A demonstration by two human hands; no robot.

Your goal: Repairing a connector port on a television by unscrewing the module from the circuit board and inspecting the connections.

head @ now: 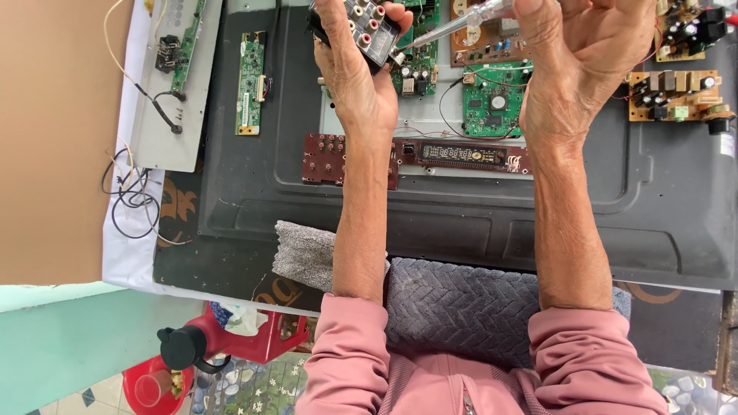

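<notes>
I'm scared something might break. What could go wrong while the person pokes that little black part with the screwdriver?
The screwdriver in the right hand points at the black connector block, which the left hand holds up in the air. If the tip slips, it might jab the left fingers. If the block drops, it could hit the green circuit board lying below.

Both forearms stretch forward, left hand [357, 69] and right hand [576, 61] fingers curled.
</notes>
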